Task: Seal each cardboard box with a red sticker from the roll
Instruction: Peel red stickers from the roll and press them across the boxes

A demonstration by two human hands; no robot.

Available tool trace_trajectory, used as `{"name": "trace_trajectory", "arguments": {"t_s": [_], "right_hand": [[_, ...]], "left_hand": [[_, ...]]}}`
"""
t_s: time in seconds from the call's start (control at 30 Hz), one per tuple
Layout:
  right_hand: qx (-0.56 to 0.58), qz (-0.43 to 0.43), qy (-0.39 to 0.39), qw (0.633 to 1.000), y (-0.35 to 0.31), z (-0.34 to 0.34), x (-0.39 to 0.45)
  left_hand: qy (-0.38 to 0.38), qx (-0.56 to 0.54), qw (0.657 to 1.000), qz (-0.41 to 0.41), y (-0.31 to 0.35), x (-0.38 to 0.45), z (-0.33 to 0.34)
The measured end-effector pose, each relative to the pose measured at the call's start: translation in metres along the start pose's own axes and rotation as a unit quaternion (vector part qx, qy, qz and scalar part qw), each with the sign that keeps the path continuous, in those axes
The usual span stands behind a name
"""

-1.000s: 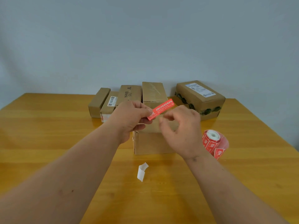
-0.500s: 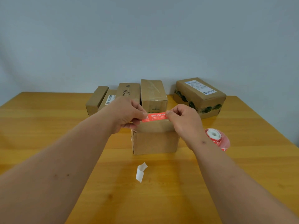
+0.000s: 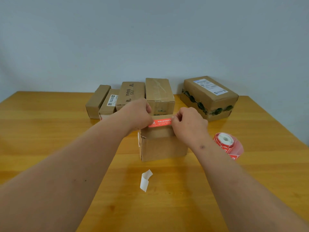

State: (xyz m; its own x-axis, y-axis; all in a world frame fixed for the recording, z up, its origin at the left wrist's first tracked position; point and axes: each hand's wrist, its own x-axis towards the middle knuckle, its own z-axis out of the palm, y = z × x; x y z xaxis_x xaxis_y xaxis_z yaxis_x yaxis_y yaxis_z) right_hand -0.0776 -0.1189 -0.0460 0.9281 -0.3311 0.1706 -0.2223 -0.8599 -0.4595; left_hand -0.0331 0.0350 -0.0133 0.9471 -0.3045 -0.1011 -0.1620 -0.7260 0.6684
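Hands pinch a red sticker (image 3: 160,123) by its two ends: the left hand (image 3: 136,115) closed on its left end, the right hand (image 3: 188,123) on its right end. Its long axis runs left to right, flat over the top of the front cardboard box (image 3: 163,148), printed side up. Right of that box on the counter (image 3: 50,131) lies the sticker roll (image 3: 228,144); in front, a white backing strip (image 3: 145,180).
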Motion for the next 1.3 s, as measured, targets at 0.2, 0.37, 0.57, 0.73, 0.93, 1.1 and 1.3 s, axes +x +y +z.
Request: {"name": "trace_trajectory", "arguments": {"t_s": [0.2, 0.37, 0.57, 0.73, 0.93, 1.1, 1.3], "right_hand": [[0.014, -0.003, -0.003, 1.0, -0.001, -0.001, 0.002], [0.092, 0.015, 0.004, 0.996, 0.003, -0.007, 0.005], [0.227, 0.056, -0.022, 0.972, 0.004, -0.014, 0.005], [0.234, 0.06, -0.015, 0.97, 0.006, -0.01, 0.005], [0.248, 0.06, -0.021, 0.967, 0.007, -0.013, 0.003], [0.218, 0.041, -0.056, 0.974, 0.001, -0.017, 0.003], [0.121, 0.014, -0.093, 0.988, -0.005, -0.022, 0.006]], "left_hand": [[0.0, 0.065, 0.998, 0.026, 0.01, -0.003, 0.005], [-0.008, 0.039, 0.999, 0.02, 0.008, 0.002, 0.008], [-0.005, -0.004, 1.0, 0.012, 0.006, 0.004, 0.013], [-0.001, -0.011, 1.0, 0.018, 0.008, 0.002, 0.016], [0.011, -0.052, 0.999, 0.001, 0.007, -0.002, 0.015], [0.005, -0.044, 0.999, -0.003, 0.01, -0.002, 0.015], [0.012, 0.0, 1.0, 0.005, 0.01, -0.003, 0.014]]}}
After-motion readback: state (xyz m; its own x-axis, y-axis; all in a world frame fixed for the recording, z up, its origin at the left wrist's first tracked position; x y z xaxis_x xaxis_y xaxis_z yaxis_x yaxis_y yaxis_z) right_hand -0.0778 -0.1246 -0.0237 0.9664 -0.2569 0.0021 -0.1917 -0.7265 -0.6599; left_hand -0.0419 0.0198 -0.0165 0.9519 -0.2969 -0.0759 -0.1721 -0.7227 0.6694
